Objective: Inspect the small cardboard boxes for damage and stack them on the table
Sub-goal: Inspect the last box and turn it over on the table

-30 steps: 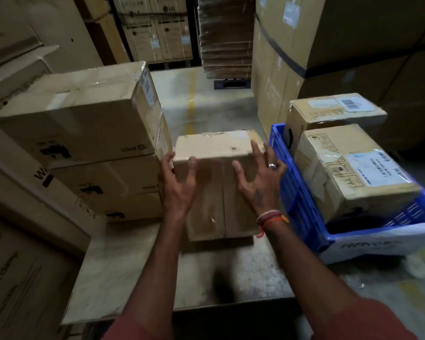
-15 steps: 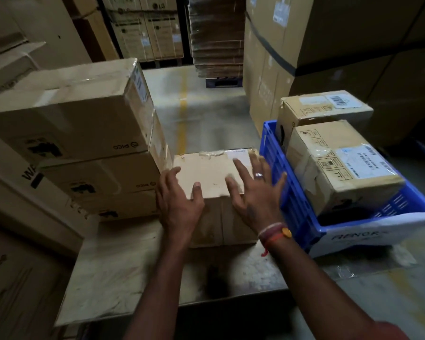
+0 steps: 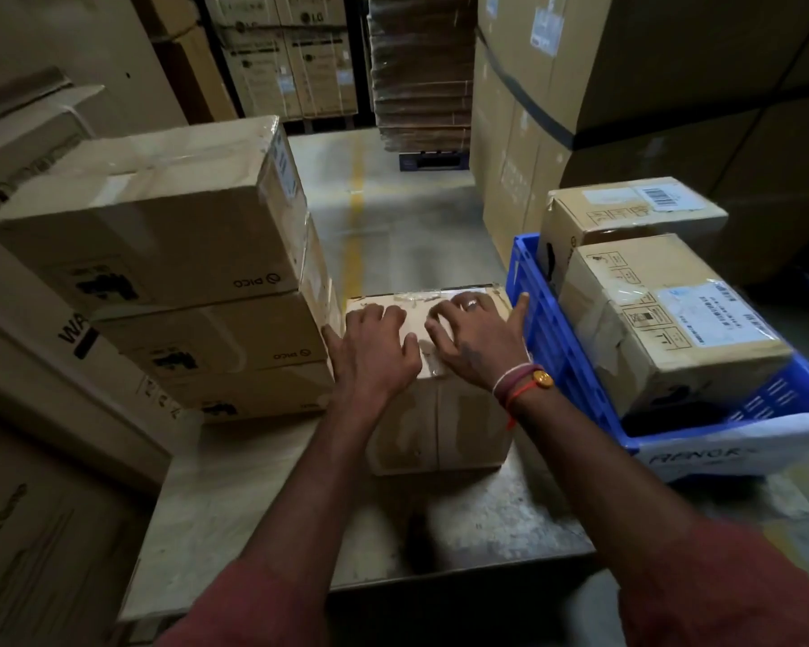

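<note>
— Hands on the lid first: where do we have them?

— Our left hand [image 3: 374,352] and right hand [image 3: 475,340] both lie on top of the small box [image 3: 433,413], fingers bent and spread over the lid, gripping nothing that we can see. The box stands on the table [image 3: 262,497], just beside the stack of three boxes [image 3: 174,273] on our left and the blue crate [image 3: 552,361] on our right.

— So how do we do this step well?

— We press evenly, feel along the taped seam for soft spots, and check that the corners sit square. If it is sound, we judge it best to lift it by the sides, not the lid, and set it flush on the stack.

— Any writing we can read?

— "PICO", upside down, on the two upper stacked boxes. "LG" on a carton far back [image 3: 307,18]. The crate's white front [image 3: 701,455] reads something like "RENOR", unclear. A box in the crate [image 3: 664,329] carries a printed label too small to read, and the box behind it [image 3: 627,212] a barcode.
</note>
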Action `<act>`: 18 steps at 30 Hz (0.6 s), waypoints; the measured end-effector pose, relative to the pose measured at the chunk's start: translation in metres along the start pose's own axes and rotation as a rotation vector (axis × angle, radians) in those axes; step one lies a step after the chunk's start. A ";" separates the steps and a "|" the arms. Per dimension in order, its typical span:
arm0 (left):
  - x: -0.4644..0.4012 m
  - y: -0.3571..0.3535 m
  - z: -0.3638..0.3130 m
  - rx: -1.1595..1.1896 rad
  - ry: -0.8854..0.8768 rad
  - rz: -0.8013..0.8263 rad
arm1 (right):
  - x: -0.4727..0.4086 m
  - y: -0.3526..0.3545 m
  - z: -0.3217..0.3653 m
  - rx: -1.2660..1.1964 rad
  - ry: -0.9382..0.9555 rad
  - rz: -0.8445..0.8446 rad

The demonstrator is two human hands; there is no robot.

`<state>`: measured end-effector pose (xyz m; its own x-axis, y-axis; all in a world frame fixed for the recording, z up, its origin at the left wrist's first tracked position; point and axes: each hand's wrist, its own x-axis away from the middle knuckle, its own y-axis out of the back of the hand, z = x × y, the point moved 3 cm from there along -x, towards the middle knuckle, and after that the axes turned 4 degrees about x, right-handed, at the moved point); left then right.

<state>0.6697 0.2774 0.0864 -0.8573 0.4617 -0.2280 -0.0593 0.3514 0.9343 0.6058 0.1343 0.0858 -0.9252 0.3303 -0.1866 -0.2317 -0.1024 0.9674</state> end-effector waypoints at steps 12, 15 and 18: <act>-0.015 -0.022 0.006 0.057 0.017 0.126 | -0.016 -0.010 -0.010 0.053 0.025 0.179; -0.003 -0.021 0.006 0.038 0.013 0.121 | -0.007 -0.005 -0.016 0.046 0.000 0.111; 0.018 -0.015 0.004 0.054 0.024 0.058 | 0.008 -0.008 -0.015 0.065 -0.049 0.057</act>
<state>0.6573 0.2832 0.0670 -0.8707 0.4629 -0.1662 0.0183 0.3682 0.9295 0.5952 0.1236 0.0741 -0.9203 0.3712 -0.1234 -0.1573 -0.0622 0.9856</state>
